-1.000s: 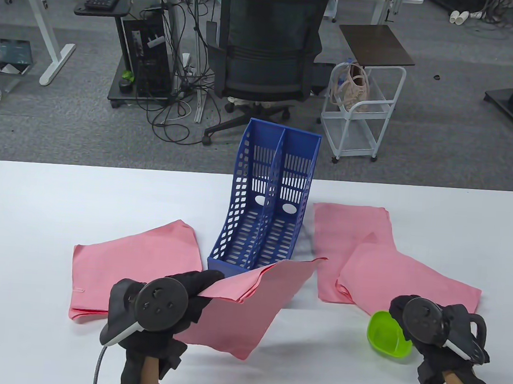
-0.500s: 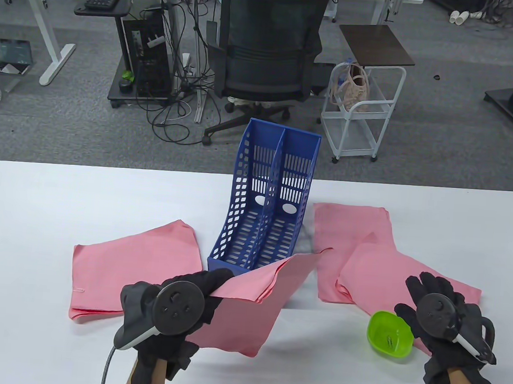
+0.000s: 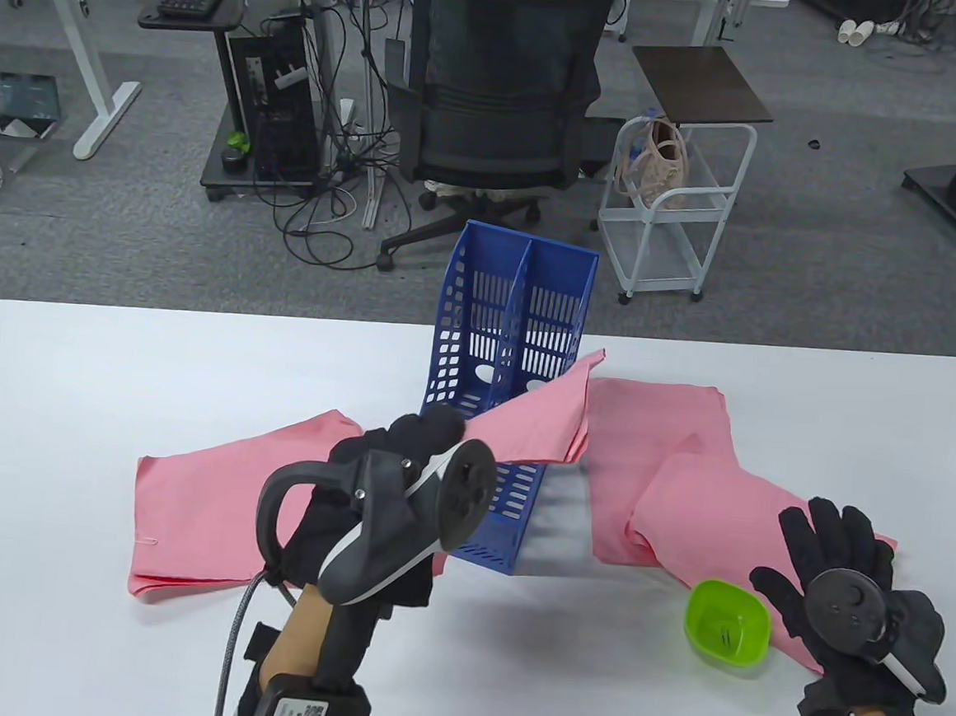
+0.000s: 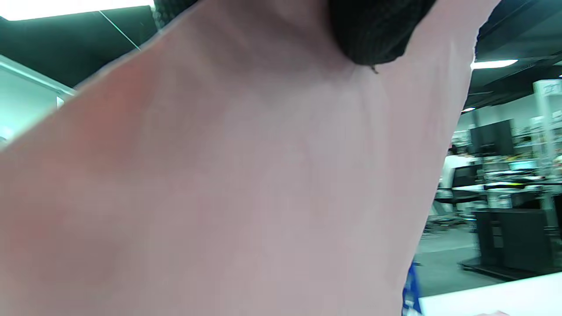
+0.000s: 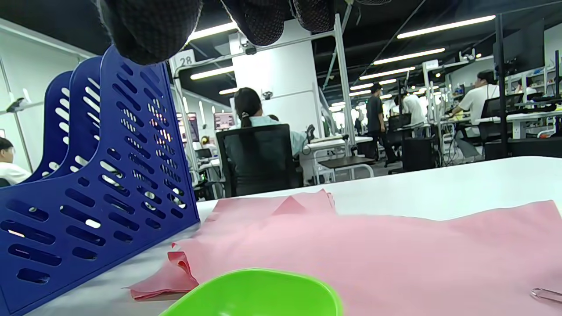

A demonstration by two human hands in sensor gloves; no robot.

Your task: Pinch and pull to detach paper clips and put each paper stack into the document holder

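Observation:
My left hand [image 3: 426,435] grips a loose pink paper stack [image 3: 541,417] by its near corner. The stack hangs tilted over the front of the blue document holder [image 3: 523,312], across its right slot. In the left wrist view the pink stack [image 4: 263,175] fills the frame under a gloved fingertip [image 4: 373,30]. My right hand [image 3: 835,531] lies open, fingers spread, on the nearest right-hand pink stack [image 3: 722,509]. A paper clip [image 5: 544,294] sits on that stack's [image 5: 373,245] edge in the right wrist view.
A green bowl [image 3: 728,624] with a paper clip in it stands left of my right hand. Another pink stack [image 3: 655,417] lies behind, right of the holder. A clipped pink stack [image 3: 253,481] lies at the left. An office chair [image 3: 499,95] stands beyond the table.
My left hand rose and moved forward, turning and carrying the stack from the table front to above the holder. My right hand left the bowl, opened and settled on the right stack.

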